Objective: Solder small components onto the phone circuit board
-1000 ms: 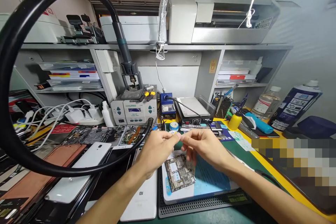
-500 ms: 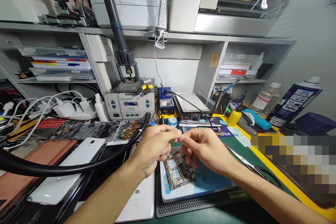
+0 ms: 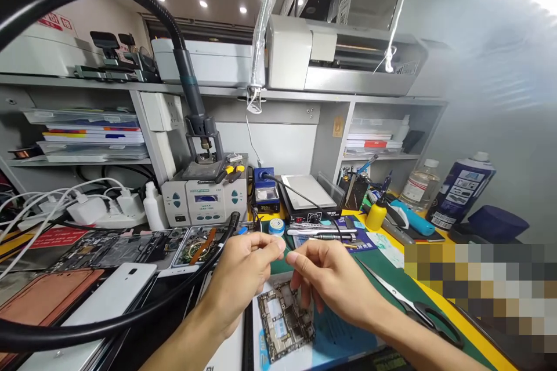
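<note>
My left hand (image 3: 246, 272) is closed, thumb and forefinger pinched together. Facing it, my right hand (image 3: 327, 278) pinches in the same way, a small gap between the two sets of fingertips. Anything held there is too small to make out. Below the hands lies a phone circuit board (image 3: 285, 327) with metal frames and chips, flat on a white and blue box (image 3: 343, 333). Part of the board's upper edge is hidden by my right fingers. Just beyond the fingertips stands a small round blue-lidded jar (image 3: 277, 226).
Scissors (image 3: 402, 298) lie right of the hands on the green mat. A black hose (image 3: 130, 324) curves across phones (image 3: 108, 307) at left. Behind stand a hot-air station (image 3: 204, 203), a heating plate (image 3: 307, 194) and a yellow bottle (image 3: 376, 213).
The view has tilted up, so the scene sits lower. My fingertips, touching before, are now slightly apart; both hands stay pinched above the circuit board.
</note>
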`<state>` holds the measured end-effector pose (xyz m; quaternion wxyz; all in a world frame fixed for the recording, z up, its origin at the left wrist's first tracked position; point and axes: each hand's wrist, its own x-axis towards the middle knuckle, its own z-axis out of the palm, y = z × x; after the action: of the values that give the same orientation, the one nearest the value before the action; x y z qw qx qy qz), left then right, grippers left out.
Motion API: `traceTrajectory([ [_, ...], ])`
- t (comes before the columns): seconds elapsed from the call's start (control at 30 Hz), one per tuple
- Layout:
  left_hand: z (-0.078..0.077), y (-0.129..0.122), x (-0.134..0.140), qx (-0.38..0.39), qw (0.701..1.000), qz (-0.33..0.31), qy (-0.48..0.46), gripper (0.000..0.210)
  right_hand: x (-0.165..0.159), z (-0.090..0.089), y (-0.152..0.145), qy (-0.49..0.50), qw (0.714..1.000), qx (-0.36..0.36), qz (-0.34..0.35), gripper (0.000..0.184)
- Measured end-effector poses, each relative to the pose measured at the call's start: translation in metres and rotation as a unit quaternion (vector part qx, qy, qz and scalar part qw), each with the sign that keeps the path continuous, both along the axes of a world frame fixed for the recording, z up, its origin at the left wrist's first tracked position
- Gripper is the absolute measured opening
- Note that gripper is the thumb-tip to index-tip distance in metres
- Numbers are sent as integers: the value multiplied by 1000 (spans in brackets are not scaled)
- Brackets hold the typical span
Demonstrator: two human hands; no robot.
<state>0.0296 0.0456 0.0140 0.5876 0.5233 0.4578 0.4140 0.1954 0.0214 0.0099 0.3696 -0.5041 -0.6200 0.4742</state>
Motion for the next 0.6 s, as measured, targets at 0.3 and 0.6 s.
traceTrajectory([
  [0.3, -1, 8, -7, -28, 999, 32, -27, 28, 8, -3, 9, -41, 997, 52, -34, 33],
  [0.6, -3, 10, -17, -38, 999, 24, 21, 28, 3, 5, 59, -190, 971, 105, -101, 30],
])
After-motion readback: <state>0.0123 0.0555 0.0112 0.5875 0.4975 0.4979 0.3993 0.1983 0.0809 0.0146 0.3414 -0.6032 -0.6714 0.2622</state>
